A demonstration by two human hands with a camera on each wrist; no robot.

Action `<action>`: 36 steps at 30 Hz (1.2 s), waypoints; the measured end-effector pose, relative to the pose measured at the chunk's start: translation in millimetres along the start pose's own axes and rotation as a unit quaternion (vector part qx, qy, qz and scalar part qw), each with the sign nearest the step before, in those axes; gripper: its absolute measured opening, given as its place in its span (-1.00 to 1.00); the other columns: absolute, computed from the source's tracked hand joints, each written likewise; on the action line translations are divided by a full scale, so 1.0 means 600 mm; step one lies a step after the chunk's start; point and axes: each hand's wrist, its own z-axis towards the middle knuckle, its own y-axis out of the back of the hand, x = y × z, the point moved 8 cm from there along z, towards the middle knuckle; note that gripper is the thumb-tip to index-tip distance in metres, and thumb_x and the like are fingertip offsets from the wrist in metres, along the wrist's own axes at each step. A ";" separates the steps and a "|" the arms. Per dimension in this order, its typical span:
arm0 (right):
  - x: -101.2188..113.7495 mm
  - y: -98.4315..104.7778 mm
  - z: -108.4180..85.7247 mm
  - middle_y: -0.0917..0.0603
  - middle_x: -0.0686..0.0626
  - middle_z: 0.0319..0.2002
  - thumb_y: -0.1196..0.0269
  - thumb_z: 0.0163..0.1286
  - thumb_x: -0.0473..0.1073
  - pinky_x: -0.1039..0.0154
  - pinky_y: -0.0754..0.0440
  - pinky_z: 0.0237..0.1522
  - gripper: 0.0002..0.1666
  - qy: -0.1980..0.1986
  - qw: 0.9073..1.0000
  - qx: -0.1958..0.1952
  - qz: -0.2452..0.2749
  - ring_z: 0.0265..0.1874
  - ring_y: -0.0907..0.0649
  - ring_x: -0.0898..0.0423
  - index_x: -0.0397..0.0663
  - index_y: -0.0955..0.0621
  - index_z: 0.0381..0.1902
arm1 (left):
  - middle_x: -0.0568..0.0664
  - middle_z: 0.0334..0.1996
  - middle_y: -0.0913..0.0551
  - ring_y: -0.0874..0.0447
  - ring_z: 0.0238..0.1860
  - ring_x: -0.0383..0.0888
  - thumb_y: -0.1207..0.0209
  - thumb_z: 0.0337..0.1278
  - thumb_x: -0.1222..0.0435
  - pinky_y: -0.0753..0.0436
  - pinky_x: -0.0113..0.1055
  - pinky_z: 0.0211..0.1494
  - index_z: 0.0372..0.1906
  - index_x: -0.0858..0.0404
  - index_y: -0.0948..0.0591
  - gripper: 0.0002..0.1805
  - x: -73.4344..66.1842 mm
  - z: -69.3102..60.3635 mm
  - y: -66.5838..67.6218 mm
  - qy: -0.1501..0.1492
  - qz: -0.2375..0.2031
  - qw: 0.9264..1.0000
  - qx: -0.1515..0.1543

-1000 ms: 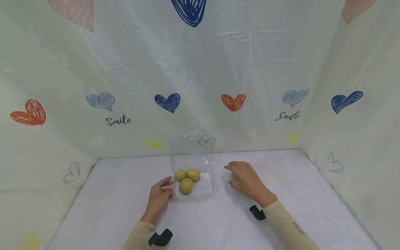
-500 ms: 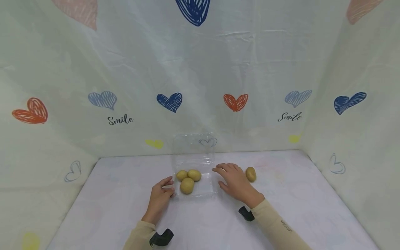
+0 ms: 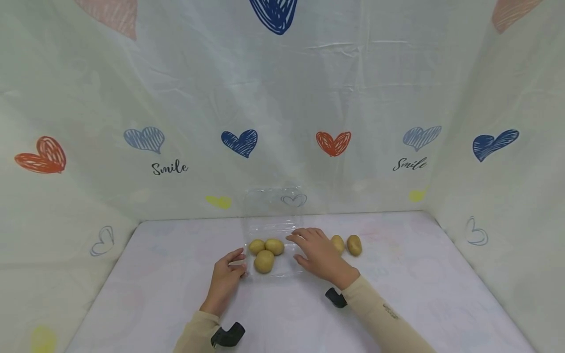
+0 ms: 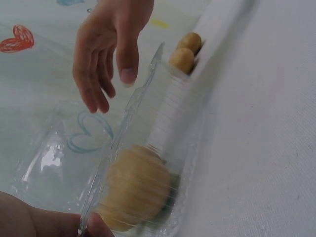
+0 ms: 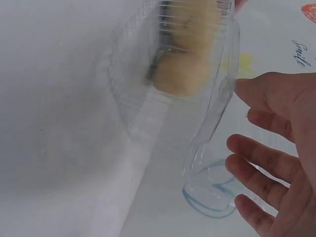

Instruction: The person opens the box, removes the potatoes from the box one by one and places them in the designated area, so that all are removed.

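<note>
Clear container (image 3: pixel 286 267), lengthwise toward the backdrop (image 3: pixel 282 93)

Backdrop (image 3: pixel 282 98) w/ hearts (image 3: pixel 239 143), "Smile" txt (image 3: pixel 169 167) behind tbl (image 3: pixel 441 284).

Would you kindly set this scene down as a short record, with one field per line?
Box: clear plastic, lid standing up at the back
In box: three potatoes, clustered toward the left
On table: two potatoes, side by side, right of the box
Left hand: pinches the box at its left edge
Right hand: hovers over the box's right side, holding nothing
Backdrop: pale, heart-printed
</note>
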 end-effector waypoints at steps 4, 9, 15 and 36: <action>0.007 -0.012 0.013 -0.68 -0.11 0.22 -0.53 0.31 -0.16 -0.06 -0.52 0.38 -0.43 0.009 1.000 0.013 -0.003 0.21 -0.63 -0.09 -0.06 -0.64 0.26 | 0.45 0.21 -0.55 -0.65 -0.18 -0.14 -0.14 0.37 0.59 -0.73 -0.46 -0.23 0.42 0.61 -0.42 -0.45 -0.001 0.000 0.001 0.002 0.005 1.000 -0.001; 0.016 -0.024 0.027 -0.67 -0.09 0.22 -0.54 0.30 -0.19 -0.04 -0.53 0.39 -0.43 0.020 0.999 0.031 0.000 0.22 -0.63 -0.08 -0.04 -0.64 0.25 | 0.45 0.21 -0.55 -0.66 -0.16 -0.12 -0.14 0.36 0.60 -0.74 -0.44 -0.22 0.42 0.61 -0.42 -0.45 -0.001 0.000 0.001 0.001 0.006 1.000 -0.001; 0.018 -0.037 0.039 -0.67 -0.08 0.21 -0.54 0.29 -0.20 -0.03 -0.53 0.39 -0.42 0.020 0.999 0.047 0.000 0.24 -0.62 -0.08 -0.04 -0.64 0.25 | 0.42 0.20 -0.56 -0.65 -0.16 -0.13 -0.12 0.36 0.61 -0.73 -0.47 -0.23 0.41 0.60 -0.44 -0.47 0.004 0.003 0.001 0.004 0.005 1.000 -0.006; 0.032 -0.066 0.065 -0.70 -0.04 0.11 -0.49 0.23 -0.34 -0.02 -0.61 0.31 -0.40 0.035 0.995 0.090 -0.019 0.15 -0.67 -0.05 -0.01 -0.66 0.24 | 0.43 0.21 -0.55 -0.65 -0.17 -0.14 -0.12 0.37 0.61 -0.74 -0.45 -0.22 0.41 0.60 -0.43 -0.47 0.000 0.001 0.001 0.005 0.008 1.000 -0.008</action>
